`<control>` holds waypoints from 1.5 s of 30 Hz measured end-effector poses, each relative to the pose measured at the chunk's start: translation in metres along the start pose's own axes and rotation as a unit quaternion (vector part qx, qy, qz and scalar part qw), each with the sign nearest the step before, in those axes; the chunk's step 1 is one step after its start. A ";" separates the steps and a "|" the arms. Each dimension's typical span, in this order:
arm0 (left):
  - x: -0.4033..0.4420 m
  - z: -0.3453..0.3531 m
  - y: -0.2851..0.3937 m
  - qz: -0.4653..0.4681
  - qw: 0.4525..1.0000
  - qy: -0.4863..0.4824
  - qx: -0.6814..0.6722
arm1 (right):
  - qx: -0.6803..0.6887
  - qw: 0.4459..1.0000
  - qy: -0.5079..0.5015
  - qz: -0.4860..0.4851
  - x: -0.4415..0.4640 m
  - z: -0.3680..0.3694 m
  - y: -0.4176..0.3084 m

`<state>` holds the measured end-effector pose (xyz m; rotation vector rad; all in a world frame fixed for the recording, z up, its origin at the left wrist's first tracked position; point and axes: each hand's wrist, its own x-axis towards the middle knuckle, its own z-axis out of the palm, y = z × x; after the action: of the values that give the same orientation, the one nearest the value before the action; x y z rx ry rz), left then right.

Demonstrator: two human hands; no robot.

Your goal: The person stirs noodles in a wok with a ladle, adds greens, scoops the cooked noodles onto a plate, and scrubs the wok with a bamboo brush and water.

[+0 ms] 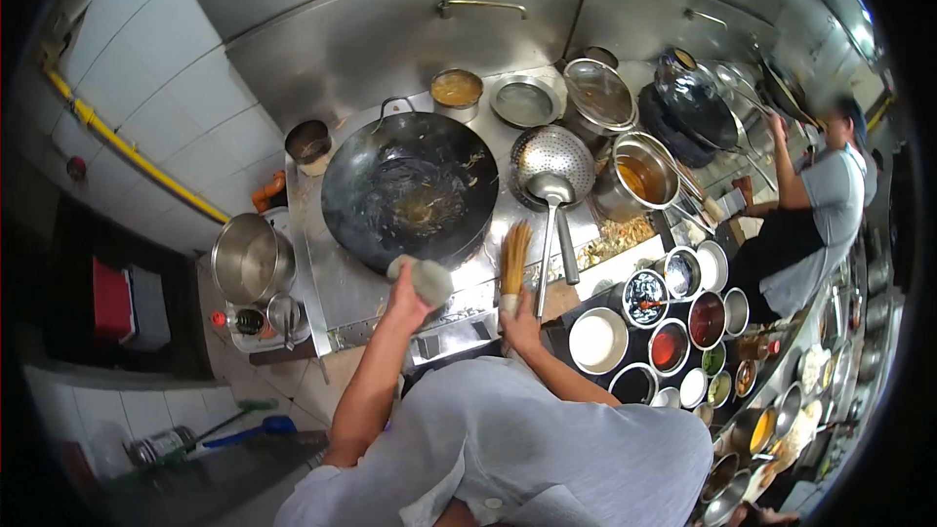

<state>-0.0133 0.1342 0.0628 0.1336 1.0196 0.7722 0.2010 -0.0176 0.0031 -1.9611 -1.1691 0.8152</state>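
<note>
A large black wok with a wet, oily inside sits on the steel stove in front of me. My left hand is closed on a greyish folded cloth at the wok's near rim; whether the cloth touches the rim I cannot tell. In my right hand is a bamboo wok brush, gripped by its handle with the bristles pointing up and away from me. Just right of the brush lie a ladle and a perforated strainer, their handles toward me.
Pots of liquid, including a steel pot, stand right of the wok. Several sauce containers line the right side. Another person handles a wok at far right. A metal pot stands at left, near a yellow pipe.
</note>
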 end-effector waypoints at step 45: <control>-0.090 -0.065 0.018 0.037 0.996 -0.049 0.063 | -0.414 0.858 -0.218 -0.211 0.288 0.074 -0.275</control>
<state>-0.1006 0.0745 0.0999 0.3157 0.9731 0.7612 0.1289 0.3568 0.1406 -2.0416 -2.4396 0.5640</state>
